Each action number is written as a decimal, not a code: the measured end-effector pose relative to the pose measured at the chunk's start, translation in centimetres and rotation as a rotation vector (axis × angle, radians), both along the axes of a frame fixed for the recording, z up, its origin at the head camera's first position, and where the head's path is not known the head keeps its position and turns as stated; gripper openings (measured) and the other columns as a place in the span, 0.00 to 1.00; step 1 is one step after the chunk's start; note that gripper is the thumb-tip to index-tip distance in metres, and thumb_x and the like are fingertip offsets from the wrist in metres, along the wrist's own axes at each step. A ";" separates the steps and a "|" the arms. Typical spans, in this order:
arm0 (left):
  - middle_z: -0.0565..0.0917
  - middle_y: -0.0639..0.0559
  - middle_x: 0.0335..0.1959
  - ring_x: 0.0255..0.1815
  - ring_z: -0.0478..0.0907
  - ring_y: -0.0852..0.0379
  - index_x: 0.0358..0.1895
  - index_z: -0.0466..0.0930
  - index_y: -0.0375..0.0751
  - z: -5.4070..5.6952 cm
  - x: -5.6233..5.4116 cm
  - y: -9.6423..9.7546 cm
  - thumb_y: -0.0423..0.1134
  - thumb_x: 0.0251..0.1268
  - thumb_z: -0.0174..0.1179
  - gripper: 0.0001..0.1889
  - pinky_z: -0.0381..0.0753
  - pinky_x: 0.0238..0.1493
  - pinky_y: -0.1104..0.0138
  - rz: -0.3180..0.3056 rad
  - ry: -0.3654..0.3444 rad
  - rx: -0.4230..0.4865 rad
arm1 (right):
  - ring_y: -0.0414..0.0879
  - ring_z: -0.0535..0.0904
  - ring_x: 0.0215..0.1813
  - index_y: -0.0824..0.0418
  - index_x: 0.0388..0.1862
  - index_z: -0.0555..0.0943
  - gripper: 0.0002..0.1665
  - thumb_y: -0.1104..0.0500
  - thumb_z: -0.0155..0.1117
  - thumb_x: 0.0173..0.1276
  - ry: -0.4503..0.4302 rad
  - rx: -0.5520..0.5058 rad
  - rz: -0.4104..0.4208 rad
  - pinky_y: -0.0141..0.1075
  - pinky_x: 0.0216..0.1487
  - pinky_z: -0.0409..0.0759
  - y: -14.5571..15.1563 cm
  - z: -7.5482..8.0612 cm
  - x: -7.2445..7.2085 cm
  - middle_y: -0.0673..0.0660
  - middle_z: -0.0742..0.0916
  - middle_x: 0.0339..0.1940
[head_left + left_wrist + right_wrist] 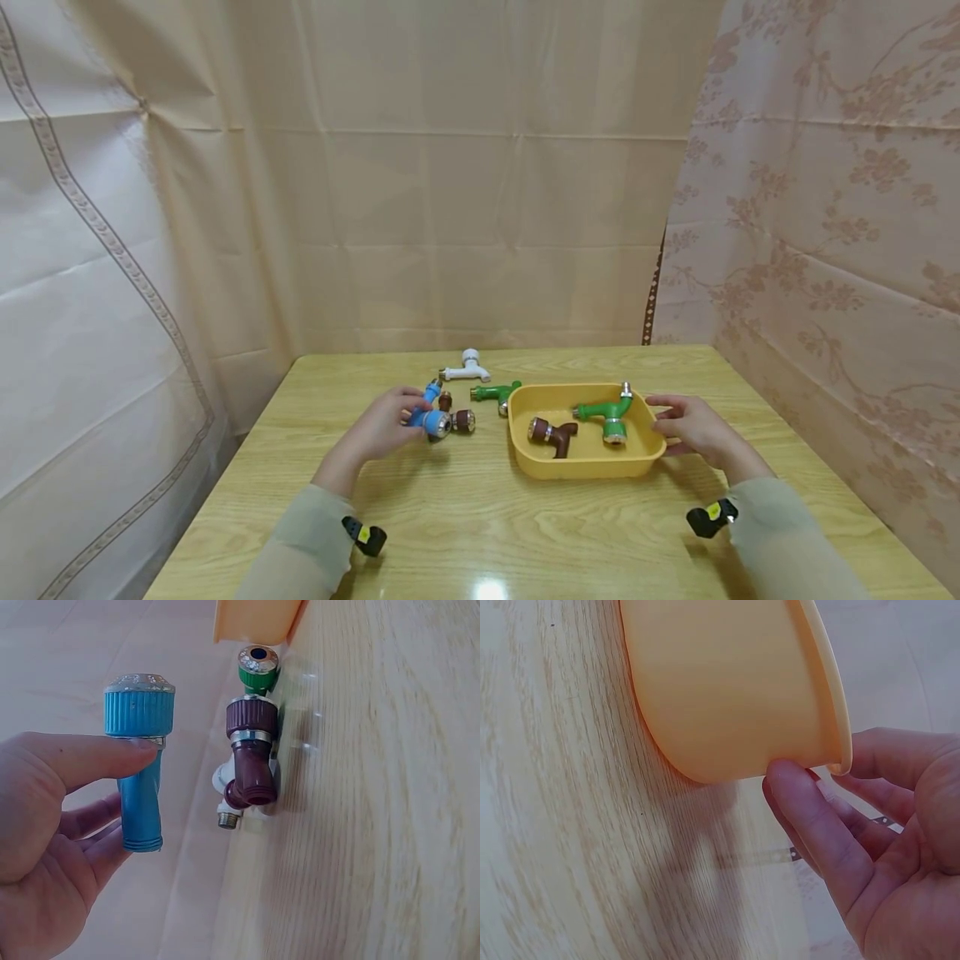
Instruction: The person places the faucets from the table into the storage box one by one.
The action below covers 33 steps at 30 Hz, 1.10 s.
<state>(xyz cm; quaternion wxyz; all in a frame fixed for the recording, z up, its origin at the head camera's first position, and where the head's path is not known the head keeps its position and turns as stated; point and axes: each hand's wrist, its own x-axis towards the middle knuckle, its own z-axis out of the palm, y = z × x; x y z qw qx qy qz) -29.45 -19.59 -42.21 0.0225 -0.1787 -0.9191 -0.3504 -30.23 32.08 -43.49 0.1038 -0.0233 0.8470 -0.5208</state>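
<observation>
In the head view, my left hand (388,423) holds a blue tap (431,421), lifted above the table. The left wrist view shows the thumb and fingers pinching the blue tap (141,772) below its ribbed knob. My right hand (692,429) grips the right end of a yellow tray (585,469); in the right wrist view, the thumb presses the tray's outer wall (727,697) and other fingertips pass behind its rim. A brown tap (553,436) and a green tap (609,414) lie in the tray. Beside the held tap lies another brown tap (461,421), partly hidden.
Another green tap (497,393) lies against the tray's left side. Farther back is a white tap (467,367). Everything stands on a wooden table (465,517), with a beige curtain (480,208) behind it and patterned cloth (847,208) on the right.
</observation>
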 end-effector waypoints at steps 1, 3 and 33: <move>0.75 0.44 0.63 0.55 0.80 0.44 0.51 0.87 0.45 0.1 0.0 0.0 0.30 0.61 0.72 0.15 0.83 0.53 0.54 -0.001 0.002 0.002 | 0.56 0.84 0.48 0.73 0.76 0.62 0.35 0.68 0.60 0.73 0.001 0.000 0.001 0.49 0.43 0.87 0.0 0.0 0.0 0.74 0.77 0.57; 0.75 0.44 0.63 0.54 0.80 0.44 0.51 0.87 0.45 0.2 0.1 0.1 0.30 0.61 0.72 0.15 0.84 0.52 0.54 -0.007 0.012 0.002 | 0.57 0.84 0.49 0.73 0.76 0.62 0.35 0.68 0.59 0.73 0.003 0.000 0.007 0.49 0.43 0.87 0.0 0.0 0.1 0.75 0.76 0.57; 0.76 0.44 0.62 0.54 0.82 0.42 0.50 0.87 0.42 1.3 0.3 1.4 0.29 0.61 0.71 0.14 0.85 0.51 0.56 -0.038 0.073 0.026 | 0.55 0.84 0.47 0.71 0.77 0.62 0.37 0.66 0.62 0.72 -0.006 -0.096 -0.023 0.50 0.43 0.87 0.5 -0.9 -0.1 0.75 0.76 0.60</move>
